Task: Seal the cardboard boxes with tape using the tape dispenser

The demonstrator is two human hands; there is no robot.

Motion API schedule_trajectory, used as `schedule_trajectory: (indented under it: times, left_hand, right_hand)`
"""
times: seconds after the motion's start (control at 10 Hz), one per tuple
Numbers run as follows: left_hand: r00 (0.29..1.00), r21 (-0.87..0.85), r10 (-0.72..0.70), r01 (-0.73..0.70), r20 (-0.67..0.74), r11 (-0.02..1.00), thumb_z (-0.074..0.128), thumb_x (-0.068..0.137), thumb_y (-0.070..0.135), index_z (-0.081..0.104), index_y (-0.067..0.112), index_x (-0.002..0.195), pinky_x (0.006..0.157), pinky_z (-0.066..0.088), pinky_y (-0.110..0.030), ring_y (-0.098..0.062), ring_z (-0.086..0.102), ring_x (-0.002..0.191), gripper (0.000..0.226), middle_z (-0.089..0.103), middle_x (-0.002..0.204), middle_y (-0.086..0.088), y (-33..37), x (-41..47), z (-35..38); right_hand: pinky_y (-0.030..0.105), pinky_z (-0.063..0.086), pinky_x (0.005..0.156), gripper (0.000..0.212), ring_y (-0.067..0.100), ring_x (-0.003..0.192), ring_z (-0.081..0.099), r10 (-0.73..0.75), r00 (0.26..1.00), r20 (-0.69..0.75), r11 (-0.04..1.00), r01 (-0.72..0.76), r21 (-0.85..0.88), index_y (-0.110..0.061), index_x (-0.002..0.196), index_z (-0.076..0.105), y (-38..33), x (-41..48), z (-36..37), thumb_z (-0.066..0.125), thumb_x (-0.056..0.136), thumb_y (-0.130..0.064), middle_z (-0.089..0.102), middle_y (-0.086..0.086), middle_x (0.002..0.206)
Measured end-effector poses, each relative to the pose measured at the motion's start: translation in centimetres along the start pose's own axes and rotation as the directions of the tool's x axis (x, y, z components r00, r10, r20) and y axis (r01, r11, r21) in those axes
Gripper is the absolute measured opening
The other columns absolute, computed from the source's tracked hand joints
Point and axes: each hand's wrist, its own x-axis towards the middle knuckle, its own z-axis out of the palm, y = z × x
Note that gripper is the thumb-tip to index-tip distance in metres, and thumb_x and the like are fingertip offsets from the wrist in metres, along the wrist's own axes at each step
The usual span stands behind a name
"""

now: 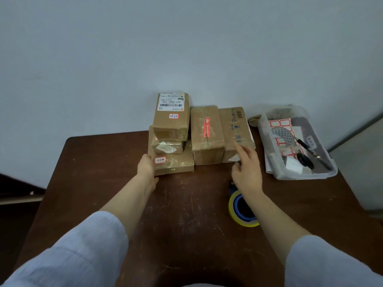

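Observation:
Several taped cardboard boxes stand at the table's far edge. On the left is a stack: a bottom box point(176, 164), a small middle box point(167, 147) and a top box point(172, 117) with a white label. My left hand point(147, 166) holds the bottom box's left near corner. Two more boxes stand to the right, a middle one point(206, 134) with a red sticker and a right one point(235, 131) with blue print. My right hand point(245, 168) hovers by the right box's near end with its fingers spread. The tape dispenser point(241, 208), with a yellow roll and blue core, lies under my right wrist.
A clear plastic bin point(329, 162) at the right holds red-bordered labels, black scissors and a grey patterned item. The brown table point(186, 204) ends at a pale wall behind the boxes. A crumpled bit of paper lies behind the bin.

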Motion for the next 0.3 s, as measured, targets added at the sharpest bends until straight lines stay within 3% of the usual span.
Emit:
schedule_trajectory:
  times: [0.1, 0.2, 0.3]
  left_hand:
    - [1.000, 0.089, 0.018, -0.016, -0.020, 0.996, 0.034, 0.089, 0.031, 0.050, 0.014, 0.130, 0.091, 0.040, -0.038, -0.025, 0.051, 0.107, 0.047, 0.057, 0.118, -0.007, -0.8, -0.3, -0.1]
    - [0.988, 0.332, 0.149, -0.129, -0.036, 0.934, 0.048, 0.082, 0.040, 0.053, 0.009, 0.127, 0.099, 0.045, -0.045, -0.035, 0.054, 0.114, 0.055, 0.056, 0.126, -0.015, -1.9, 0.0, -0.6]
    - [0.955, 0.487, 0.287, -0.286, 0.075, 0.825, 0.055, 0.088, 0.033, 0.054, 0.009, 0.128, 0.096, 0.044, -0.035, -0.031, 0.054, 0.113, 0.046, 0.058, 0.125, -0.011, -2.7, -2.3, -1.4]
  right_hand:
    - [0.029, 0.047, 0.083, 0.052, 0.017, 0.111, 0.052, 0.138, 0.990, -0.029, 0.989, -0.136, 0.060, -0.021, 0.133, 0.053, 1.3, -2.7, -1.5, 0.047, 0.088, 0.003, 0.046, 0.002, 0.133]
    - [0.025, 0.047, 0.079, 0.041, 0.005, 0.087, 0.054, 0.102, 0.994, 0.029, 0.981, -0.106, 0.161, -0.023, 0.122, 0.060, 0.1, -4.0, -2.6, 0.050, 0.091, 0.001, 0.058, -0.002, 0.114]
    - [0.026, 0.050, 0.081, 0.035, 0.003, 0.086, 0.059, 0.036, 0.998, 0.048, 0.911, -0.052, 0.409, -0.032, 0.112, 0.061, -2.7, -4.3, -5.1, 0.058, 0.091, -0.005, 0.064, -0.010, 0.097]
